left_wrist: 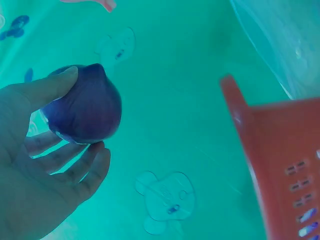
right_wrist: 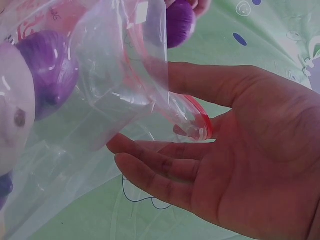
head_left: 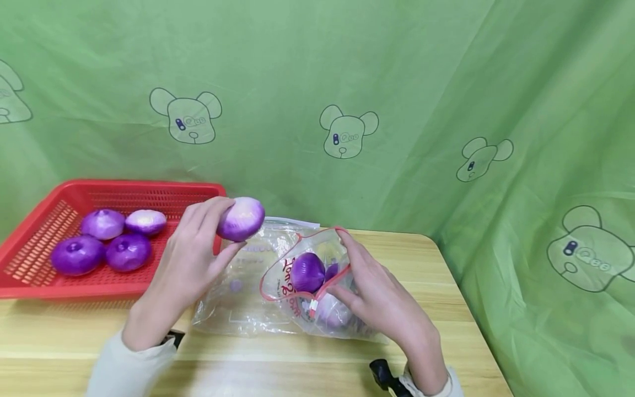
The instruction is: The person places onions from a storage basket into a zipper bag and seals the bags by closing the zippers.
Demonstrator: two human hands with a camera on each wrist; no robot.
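My left hand (head_left: 190, 245) holds a purple onion (head_left: 242, 219) with a pale, shiny top, in the air between the red basket and the bag. In the left wrist view the thumb lies across the onion (left_wrist: 85, 107) and the fingertips are under it. My right hand (head_left: 379, 286) grips the red-edged mouth of a clear zip bag (head_left: 275, 284), which gapes towards the left. Inside the bag are a purple onion (head_left: 307, 273) and a paler one (head_left: 334, 311). The right wrist view shows the bag's red rim (right_wrist: 204, 120) between thumb and fingers.
A red plastic basket (head_left: 198, 190) with several purple onions (head_left: 78, 255) stands at the left. Another clear plastic bag (head_left: 238, 309) lies flat on the wooden table (head_left: 426, 264) under the held bag. Green curtain (head_left: 278, 66) hangs behind and along the right.
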